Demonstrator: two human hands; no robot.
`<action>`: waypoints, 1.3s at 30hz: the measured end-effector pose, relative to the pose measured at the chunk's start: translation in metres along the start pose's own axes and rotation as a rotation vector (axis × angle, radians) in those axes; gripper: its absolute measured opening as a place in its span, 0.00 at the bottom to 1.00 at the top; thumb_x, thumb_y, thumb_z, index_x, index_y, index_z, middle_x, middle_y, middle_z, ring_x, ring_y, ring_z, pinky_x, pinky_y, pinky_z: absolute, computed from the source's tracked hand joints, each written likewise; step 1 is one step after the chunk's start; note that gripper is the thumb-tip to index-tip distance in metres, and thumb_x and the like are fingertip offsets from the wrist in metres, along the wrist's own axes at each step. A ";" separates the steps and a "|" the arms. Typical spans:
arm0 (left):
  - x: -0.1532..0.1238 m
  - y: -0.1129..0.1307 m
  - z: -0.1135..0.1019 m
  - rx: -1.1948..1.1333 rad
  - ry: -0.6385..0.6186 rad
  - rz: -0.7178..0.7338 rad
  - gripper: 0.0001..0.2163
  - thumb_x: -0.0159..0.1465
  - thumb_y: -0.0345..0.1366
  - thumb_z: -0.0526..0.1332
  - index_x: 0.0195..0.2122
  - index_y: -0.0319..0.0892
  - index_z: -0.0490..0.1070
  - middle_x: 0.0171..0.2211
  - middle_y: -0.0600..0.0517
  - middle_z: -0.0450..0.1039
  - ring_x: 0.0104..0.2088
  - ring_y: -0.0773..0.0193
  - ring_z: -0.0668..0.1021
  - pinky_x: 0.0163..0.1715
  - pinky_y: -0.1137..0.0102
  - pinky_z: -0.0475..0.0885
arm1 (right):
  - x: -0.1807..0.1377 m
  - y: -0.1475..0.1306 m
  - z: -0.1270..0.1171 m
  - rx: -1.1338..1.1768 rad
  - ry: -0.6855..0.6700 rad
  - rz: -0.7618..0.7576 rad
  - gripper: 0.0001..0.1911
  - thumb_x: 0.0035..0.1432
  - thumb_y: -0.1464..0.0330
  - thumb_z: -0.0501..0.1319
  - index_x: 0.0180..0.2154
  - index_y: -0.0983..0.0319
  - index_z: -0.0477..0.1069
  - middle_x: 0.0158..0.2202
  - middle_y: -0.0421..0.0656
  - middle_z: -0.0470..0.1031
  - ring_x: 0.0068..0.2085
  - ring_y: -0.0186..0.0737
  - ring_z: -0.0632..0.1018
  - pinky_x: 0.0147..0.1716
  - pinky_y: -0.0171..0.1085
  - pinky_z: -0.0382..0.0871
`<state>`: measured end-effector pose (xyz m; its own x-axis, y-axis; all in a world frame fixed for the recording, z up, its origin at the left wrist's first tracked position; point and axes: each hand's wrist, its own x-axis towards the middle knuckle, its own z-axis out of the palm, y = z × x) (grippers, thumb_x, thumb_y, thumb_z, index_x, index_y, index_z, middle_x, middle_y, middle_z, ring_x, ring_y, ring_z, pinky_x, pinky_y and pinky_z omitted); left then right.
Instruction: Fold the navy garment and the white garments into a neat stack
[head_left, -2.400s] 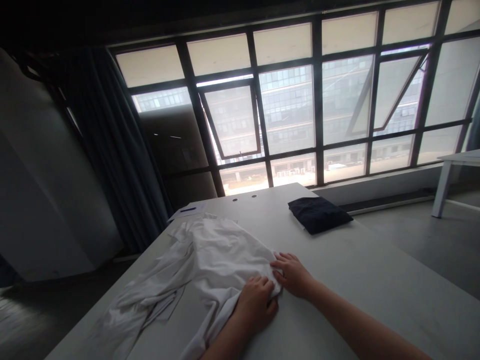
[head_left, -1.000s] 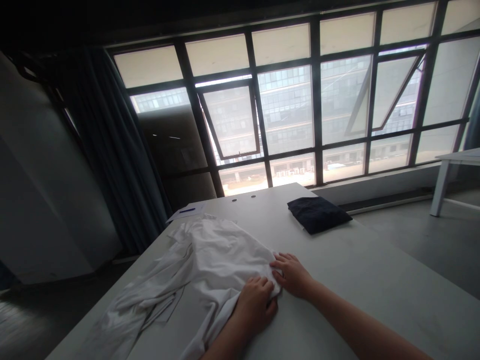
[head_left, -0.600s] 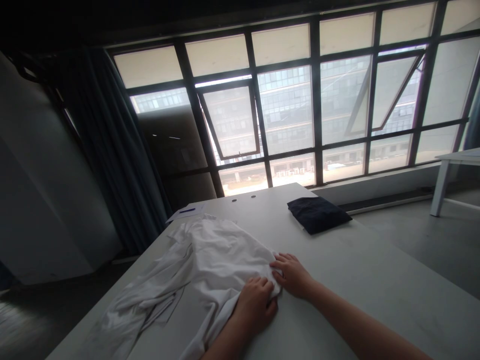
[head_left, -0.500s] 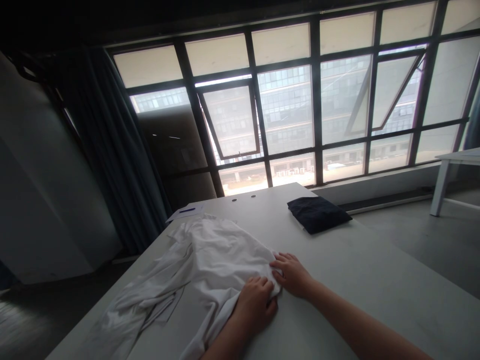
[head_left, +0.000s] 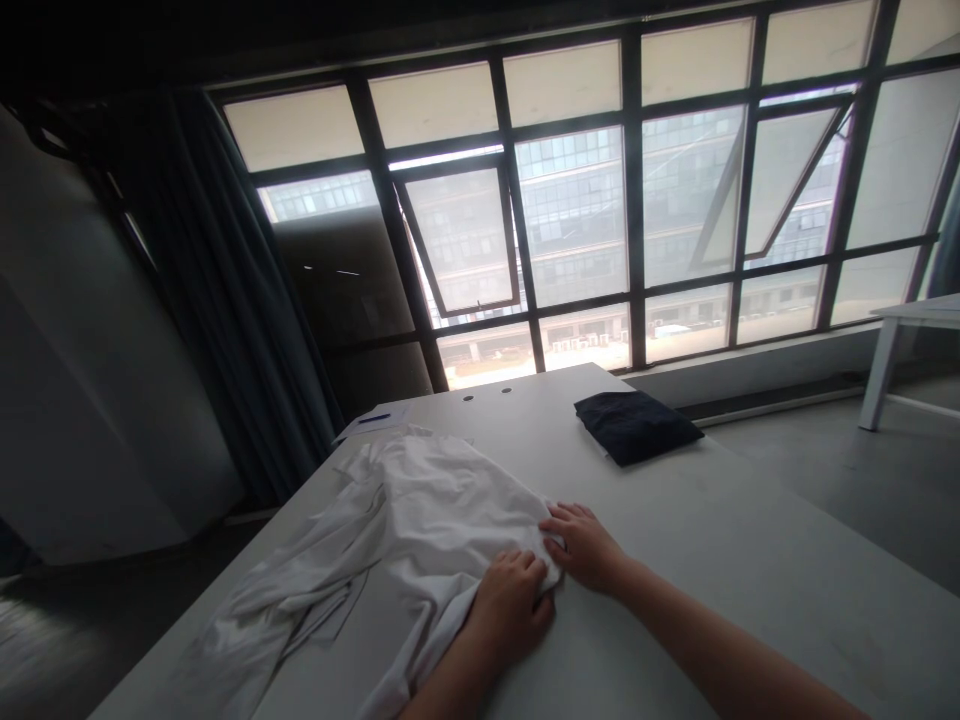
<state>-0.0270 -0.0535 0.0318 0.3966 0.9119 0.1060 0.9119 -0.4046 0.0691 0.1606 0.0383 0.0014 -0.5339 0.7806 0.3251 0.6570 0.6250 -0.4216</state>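
Note:
A crumpled white garment (head_left: pixel 446 490) is spread over the white table (head_left: pixel 675 560), its folds bunching toward the left; which kind of garment it is I cannot tell. On its near right edge rests my left hand (head_left: pixel 516 595), palm down, fingers bent lightly over the cloth and thumb apart. Just right of it, my right hand (head_left: pixel 585 545) lies across the same edge with its fingers stretched out on the fabric. The cloth under both palms is hidden.
A folded dark navy cloth item (head_left: pixel 634 425) lies farther back on the right. Paper with a pen (head_left: pixel 373 418) sits at the far left edge. Behind are a blue curtain (head_left: pixel 232 300) and windows, two tilted open. Another white table (head_left: pixel 889 350) stands at right.

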 end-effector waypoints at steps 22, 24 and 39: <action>0.000 0.004 -0.007 0.001 -0.033 -0.003 0.06 0.65 0.39 0.61 0.43 0.49 0.70 0.46 0.51 0.76 0.48 0.55 0.75 0.52 0.62 0.68 | 0.000 0.000 -0.003 -0.016 -0.020 0.010 0.20 0.66 0.61 0.59 0.56 0.53 0.78 0.65 0.47 0.72 0.66 0.56 0.70 0.67 0.56 0.57; 0.000 0.003 -0.006 -0.005 -0.034 -0.003 0.06 0.65 0.39 0.61 0.43 0.49 0.70 0.46 0.50 0.76 0.48 0.54 0.75 0.52 0.62 0.68 | 0.000 0.000 -0.003 -0.015 -0.020 0.008 0.20 0.66 0.61 0.59 0.56 0.53 0.78 0.65 0.46 0.73 0.65 0.55 0.70 0.67 0.55 0.57; 0.000 0.004 -0.009 0.010 -0.046 -0.010 0.06 0.66 0.39 0.61 0.43 0.49 0.70 0.47 0.50 0.76 0.49 0.54 0.75 0.53 0.61 0.69 | 0.000 -0.001 -0.003 -0.007 -0.012 0.005 0.19 0.66 0.61 0.59 0.55 0.52 0.79 0.65 0.45 0.73 0.65 0.55 0.71 0.67 0.55 0.57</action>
<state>-0.0241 -0.0558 0.0406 0.3920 0.9180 0.0595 0.9166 -0.3952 0.0595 0.1617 0.0379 0.0047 -0.5366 0.7837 0.3130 0.6635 0.6209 -0.4173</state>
